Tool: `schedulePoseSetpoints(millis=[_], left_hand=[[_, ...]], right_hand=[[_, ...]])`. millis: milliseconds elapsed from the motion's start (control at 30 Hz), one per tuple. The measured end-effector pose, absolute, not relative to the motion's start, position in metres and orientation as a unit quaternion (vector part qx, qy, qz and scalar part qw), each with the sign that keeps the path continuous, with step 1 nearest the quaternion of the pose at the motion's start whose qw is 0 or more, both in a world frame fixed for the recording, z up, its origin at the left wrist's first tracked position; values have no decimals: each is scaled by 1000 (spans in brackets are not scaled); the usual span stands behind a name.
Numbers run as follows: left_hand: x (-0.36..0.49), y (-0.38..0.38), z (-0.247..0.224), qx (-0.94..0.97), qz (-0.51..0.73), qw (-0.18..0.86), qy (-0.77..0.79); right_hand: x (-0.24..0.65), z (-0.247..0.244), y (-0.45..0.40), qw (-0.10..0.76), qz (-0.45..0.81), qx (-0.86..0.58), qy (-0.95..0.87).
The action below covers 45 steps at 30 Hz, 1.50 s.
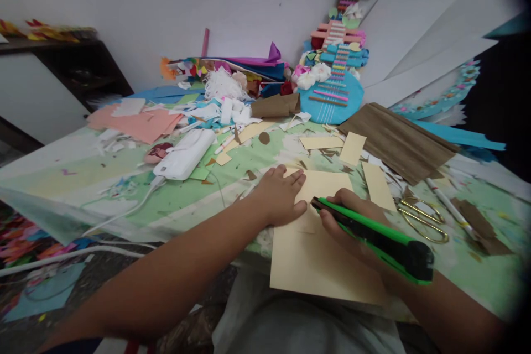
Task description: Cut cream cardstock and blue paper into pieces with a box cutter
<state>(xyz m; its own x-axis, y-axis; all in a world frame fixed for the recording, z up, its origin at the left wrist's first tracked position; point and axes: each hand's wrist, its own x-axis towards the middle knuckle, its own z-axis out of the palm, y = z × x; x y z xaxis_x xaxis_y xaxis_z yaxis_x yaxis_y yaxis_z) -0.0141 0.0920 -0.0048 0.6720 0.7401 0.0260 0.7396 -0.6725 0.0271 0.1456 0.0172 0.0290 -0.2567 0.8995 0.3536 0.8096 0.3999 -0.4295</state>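
A cream paper sheet (323, 265) lies at the table's near edge, reaching over it a little. My left hand (282, 196) rests flat on the upper left part of this sheet, fingers spread. A small cream paper piece (306, 225) sits on the sheet just below my left thumb. My right hand (352, 221) grips a green and black stapler (373, 229), its narrow front end pointing left towards my left thumb. My right palm hides part of the sheet.
Gold-handled scissors (423, 218) and a white pen (452, 207) lie to the right. Brown paper (400, 138) and cream strips (378, 185) are beyond. A white power bank (186, 155) with a cable is on the left. A blue paper lute (332, 97) leans against the wall.
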Motion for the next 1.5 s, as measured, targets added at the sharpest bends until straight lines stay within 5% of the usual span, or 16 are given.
schedulePoseSetpoints(millis=[1500], left_hand=[[-15, 94, -11, 917, 30, -8, 398]], right_hand=[[133, 9, -40, 278, -44, -561, -779]])
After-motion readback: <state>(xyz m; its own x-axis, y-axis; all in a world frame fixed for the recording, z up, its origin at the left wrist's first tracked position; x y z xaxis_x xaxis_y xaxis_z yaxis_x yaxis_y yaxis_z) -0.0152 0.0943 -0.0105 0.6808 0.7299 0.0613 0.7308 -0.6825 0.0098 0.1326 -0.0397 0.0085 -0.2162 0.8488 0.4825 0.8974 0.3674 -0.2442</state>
